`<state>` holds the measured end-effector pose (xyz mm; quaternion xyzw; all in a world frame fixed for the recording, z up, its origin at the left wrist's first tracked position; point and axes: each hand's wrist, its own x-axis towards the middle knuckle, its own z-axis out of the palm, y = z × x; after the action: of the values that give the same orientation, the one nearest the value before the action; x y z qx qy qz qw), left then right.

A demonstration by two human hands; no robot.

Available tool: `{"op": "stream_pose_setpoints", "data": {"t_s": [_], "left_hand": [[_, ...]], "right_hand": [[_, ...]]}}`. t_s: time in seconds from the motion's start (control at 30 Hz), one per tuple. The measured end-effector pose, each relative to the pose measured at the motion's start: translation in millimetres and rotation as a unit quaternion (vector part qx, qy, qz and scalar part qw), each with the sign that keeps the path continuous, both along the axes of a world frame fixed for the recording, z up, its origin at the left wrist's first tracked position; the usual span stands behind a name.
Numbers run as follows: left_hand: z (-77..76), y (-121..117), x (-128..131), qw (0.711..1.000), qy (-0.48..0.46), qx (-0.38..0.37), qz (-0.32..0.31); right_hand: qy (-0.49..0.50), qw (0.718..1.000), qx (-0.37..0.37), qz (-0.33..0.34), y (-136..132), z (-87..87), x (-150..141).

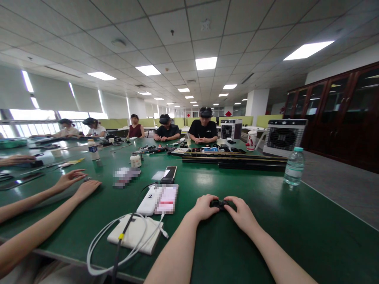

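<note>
Both of my hands rest low over the green table [284, 221], at the front and right of centre. A small dark object [219, 204] sits between them, partly covered by my fingers, so its exact kind is hard to make out. My left hand [205, 206] grips its left end with thumb and fingers. At the other end, the thumb and fingers of my right hand [241, 213] close on it.
Left of my arms lie a white power bank [147, 201], a phone [169, 174], a white notebook [118, 230] and a looped white cable [92, 252]. A water bottle [294, 167] stands right; long black strips [251, 162] lie behind. A neighbour's hands [85, 189] work at left.
</note>
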<state>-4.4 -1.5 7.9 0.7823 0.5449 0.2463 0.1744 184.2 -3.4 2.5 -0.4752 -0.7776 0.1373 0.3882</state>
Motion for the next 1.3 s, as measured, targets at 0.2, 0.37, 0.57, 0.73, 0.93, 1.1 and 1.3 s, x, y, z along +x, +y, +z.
{"op": "stream_pose_setpoints", "data": {"t_s": [0.2, 0.37, 0.57, 0.73, 0.93, 1.1, 1.3], "left_hand": [[2.3, -3, 0, 1.0, -0.009, -0.008, 0.001], [1.3, -3, 0, 1.0, -0.003, -0.004, 0.0], [1.6, -3, 1, 1.0, 0.001, -0.005, 0.004], [2.1, -3, 1, 1.0, 0.009, -0.011, 0.006], [1.9, -2, 0, 1.0, 0.0, -0.018, 0.004], [-1.9, 1, -1, 1.0, -0.011, -0.018, 0.001], [-4.4, 3, -2, 1.0, -0.016, -0.016, -0.001]], "right_hand": [[0.128, 0.99, -0.034, -0.045, 5, -0.9, 5], [0.215, 0.973, -0.043, -0.069, 15, -6.7, 12], [0.283, 0.951, -0.066, -0.102, 24, -11.7, 19], [0.283, 0.94, -0.088, -0.166, 29, -17.4, 27], [0.256, 0.944, -0.087, -0.189, 34, -24.9, 34], [0.24, 0.948, -0.088, -0.189, 31, -20.6, 33], [0.245, 0.942, -0.119, -0.195, 20, -6.6, 28]]}}
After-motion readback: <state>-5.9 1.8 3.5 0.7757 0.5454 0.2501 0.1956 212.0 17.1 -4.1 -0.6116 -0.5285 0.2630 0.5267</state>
